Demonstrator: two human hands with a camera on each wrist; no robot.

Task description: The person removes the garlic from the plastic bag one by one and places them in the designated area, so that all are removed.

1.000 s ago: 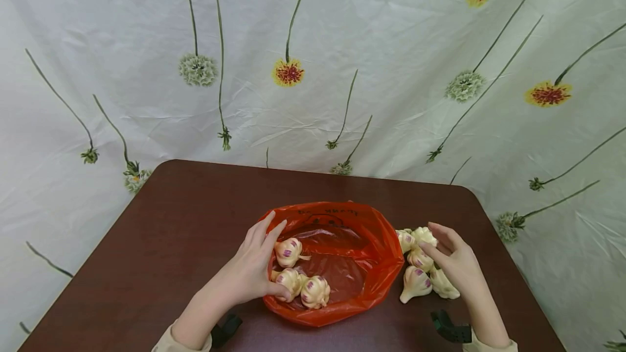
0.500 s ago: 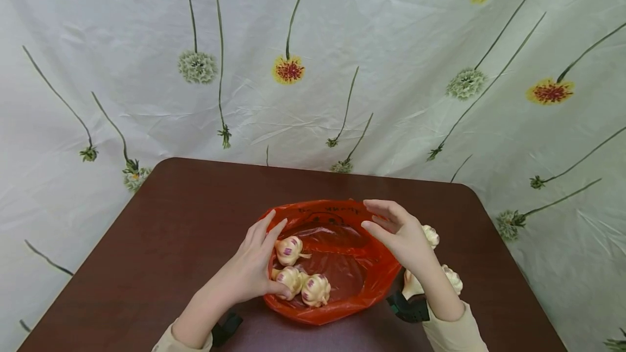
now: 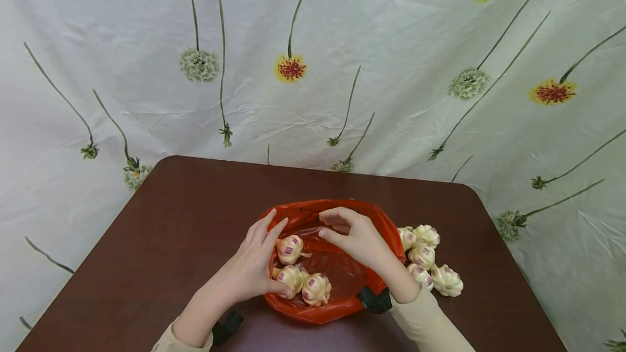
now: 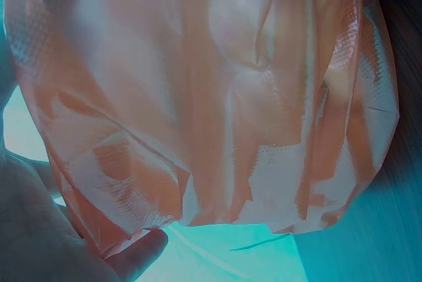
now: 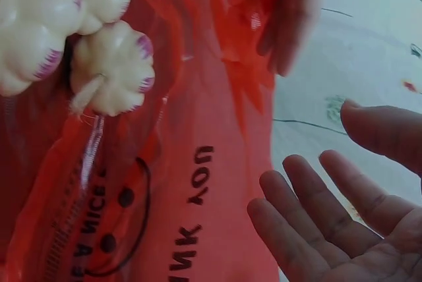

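A red plastic bag [image 3: 320, 316] stands with its mouth spread wide on the table. Inside it, to the left, are three garlic bulbs [image 3: 316, 289], cream with purple streaks. My left hand [image 3: 246, 268] holds the bag's left side at the rim, its thumb over the front edge by the bulbs; the left wrist view shows the bag's wrinkled outer side [image 4: 211, 150] by that hand. Over the bag's mouth hovers my right hand [image 3: 356, 235], fingers loosely bent with nothing in them. The right wrist view shows its bare palm [image 5: 376, 255] beside the printed bag wall.
Several more garlic bulbs [image 3: 423, 255] lie in a pile just right of the bag, partly behind my right forearm. The dark brown table [image 3: 205, 194] reaches back to a white flower-patterned cloth [image 3: 401, 42].
My right hand has moved left from beside the garlic pile, across the bag's right rim, to above its mouth. The left hand and the bag have stayed in place.
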